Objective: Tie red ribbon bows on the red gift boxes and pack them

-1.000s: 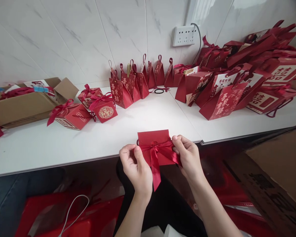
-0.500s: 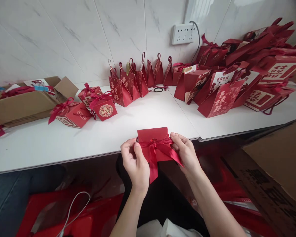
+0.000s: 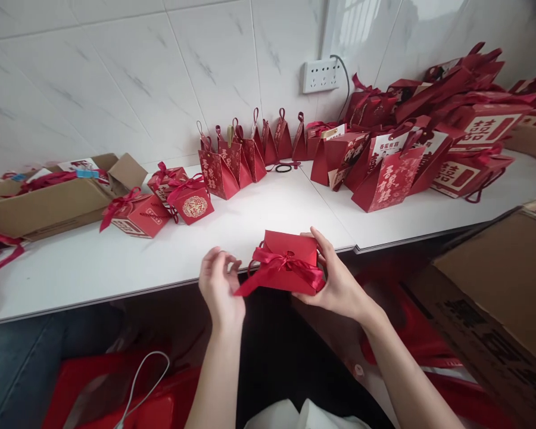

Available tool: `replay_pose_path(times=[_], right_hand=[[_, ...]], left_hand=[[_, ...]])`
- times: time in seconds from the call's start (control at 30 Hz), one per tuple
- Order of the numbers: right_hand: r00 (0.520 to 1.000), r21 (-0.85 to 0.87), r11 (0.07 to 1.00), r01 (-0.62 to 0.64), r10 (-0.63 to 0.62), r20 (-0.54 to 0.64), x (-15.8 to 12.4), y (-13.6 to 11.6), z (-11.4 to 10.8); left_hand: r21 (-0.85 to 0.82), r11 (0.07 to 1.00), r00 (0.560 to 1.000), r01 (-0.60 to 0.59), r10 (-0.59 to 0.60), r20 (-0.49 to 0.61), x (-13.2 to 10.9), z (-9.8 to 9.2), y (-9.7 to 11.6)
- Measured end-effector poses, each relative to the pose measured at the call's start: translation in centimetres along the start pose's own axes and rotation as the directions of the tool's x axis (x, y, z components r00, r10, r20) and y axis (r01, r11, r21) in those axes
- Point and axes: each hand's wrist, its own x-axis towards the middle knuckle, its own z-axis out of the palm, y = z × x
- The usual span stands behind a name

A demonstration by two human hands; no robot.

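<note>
A small red gift box (image 3: 290,253) tied with a red satin ribbon bow (image 3: 280,269) hovers at the front edge of the white table (image 3: 93,262). My right hand (image 3: 337,280) grips the box from its right side and underneath. My left hand (image 3: 218,285) is just left of the box, off the ribbon, its fingers loosely curled with nothing in them. One ribbon tail points down and left toward that hand.
Three finished ribboned boxes (image 3: 161,199) sit at mid-left beside an open cardboard carton (image 3: 49,199). A row of red handled bags (image 3: 245,155) lines the wall, with a big pile of bags (image 3: 429,137) at the right. A large carton (image 3: 500,298) stands at the lower right.
Both hands were pulling the bow's loops tight. Now the left hand has let go and drawn back, and the right hand holds the box alone, tilted and lifted slightly.
</note>
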Motion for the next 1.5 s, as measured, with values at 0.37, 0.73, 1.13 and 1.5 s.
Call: replay_pose_path(times=[0.37, 0.73, 1.13, 1.5], right_hand=[[0.993, -0.057, 0.998, -0.017, 0.01, -0.119, -2.0, -1.1, -2.2], [0.947, -0.119, 0.992, -0.036, -0.004, -0.321, -5.2, -3.7, -5.1], [0.855, -0.148, 0.978, -0.144, 0.048, -0.517, -9.6, -5.5, -8.1], [0.817, -0.221, 0.968, -0.118, -0.032, -0.576, -11.2, -5.7, -8.7]], left_hand=[[0.409, 0.662, 0.713, -0.628, 0.28, 0.642, -4.0, 1.4, 1.8], [-0.166, -0.023, -0.149, -0.986, 0.576, 0.804, -10.2, 5.0, -0.1], [-0.174, 0.412, 0.025, -0.894, 0.436, 0.9, -11.9, 7.2, 0.6], [-0.127, 0.209, -0.016, -0.97, 0.466, 0.885, -10.0, 7.0, 0.6]])
